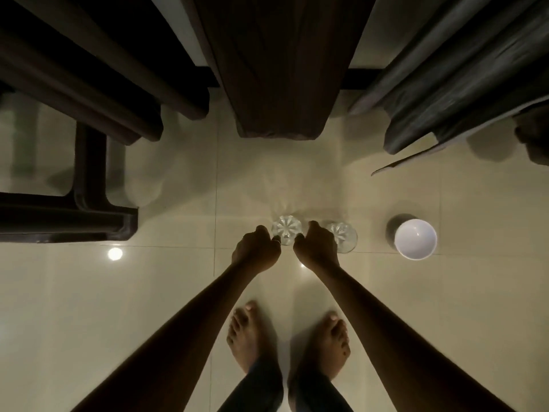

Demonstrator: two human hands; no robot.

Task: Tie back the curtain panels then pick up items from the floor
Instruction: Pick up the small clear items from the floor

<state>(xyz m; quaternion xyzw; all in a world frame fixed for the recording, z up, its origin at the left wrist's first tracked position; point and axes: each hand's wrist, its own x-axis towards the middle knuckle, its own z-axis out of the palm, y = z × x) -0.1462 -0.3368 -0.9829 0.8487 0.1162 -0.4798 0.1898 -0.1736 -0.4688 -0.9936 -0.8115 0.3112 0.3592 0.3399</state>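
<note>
Two clear glasses stand on the pale tiled floor in front of my bare feet. My left hand (256, 248) curls its fingers around the left side of the left glass (287, 228). My right hand (316, 248) wraps over the left part of the right glass (344, 237), hiding part of it. Both glasses rest on the floor. A white bowl (415, 239) sits upright on the floor to the right of them, untouched. A brown curtain panel (279, 84) hangs straight ahead, a dark panel (104, 69) to its left and a grey one (460, 84) to its right.
A dark furniture frame (68, 217) stands on the floor at the left, close to the left curtain. A loose grey curtain corner (410, 160) trails near the floor above the bowl. A dark shape (534, 138) sits at the right edge. A lamp reflection (115, 253) glints on the tiles.
</note>
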